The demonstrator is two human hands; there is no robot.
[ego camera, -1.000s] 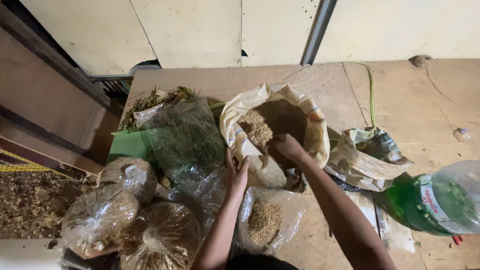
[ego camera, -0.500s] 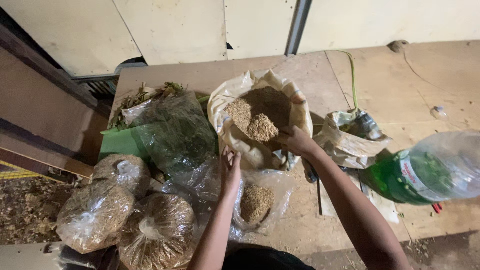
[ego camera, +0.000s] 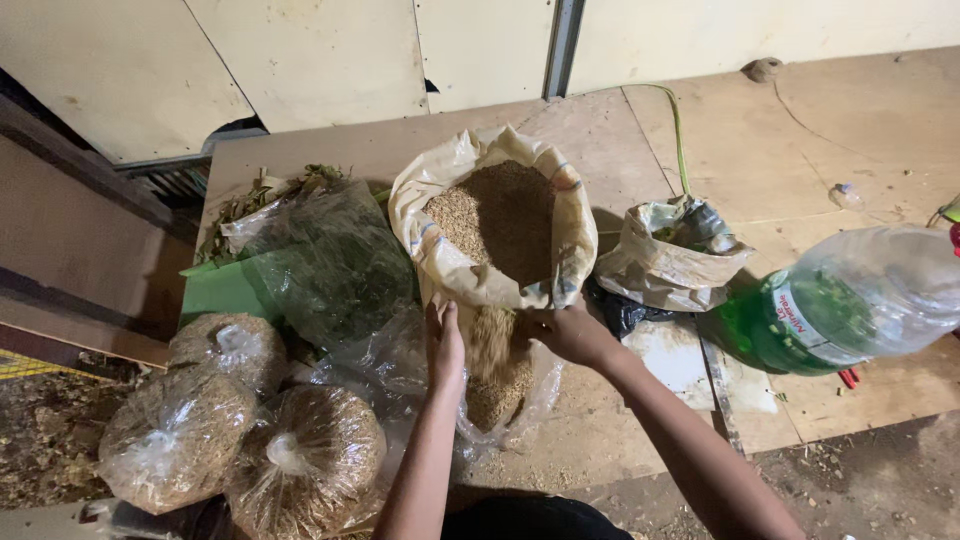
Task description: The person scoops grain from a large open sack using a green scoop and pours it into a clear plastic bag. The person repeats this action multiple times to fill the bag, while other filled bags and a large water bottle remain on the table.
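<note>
A big beige woven sack with its rim rolled down stands on the wooden boards, full of brown grain. Just below its front rim, my left hand holds one side of a clear plastic bag open. My right hand is at the bag's other side, and a stream of grain falls from it into the bag. A small heap of grain lies in the bag's bottom.
Three tied clear bags of grain lie at the lower left. A clear bag of green leaves sits left of the sack. A crumpled small bag and a large green plastic bottle lie to the right.
My right hand came out of the sack with grain and moved down to the clear bag, where grain now pours in. The camera view shifted closer.
</note>
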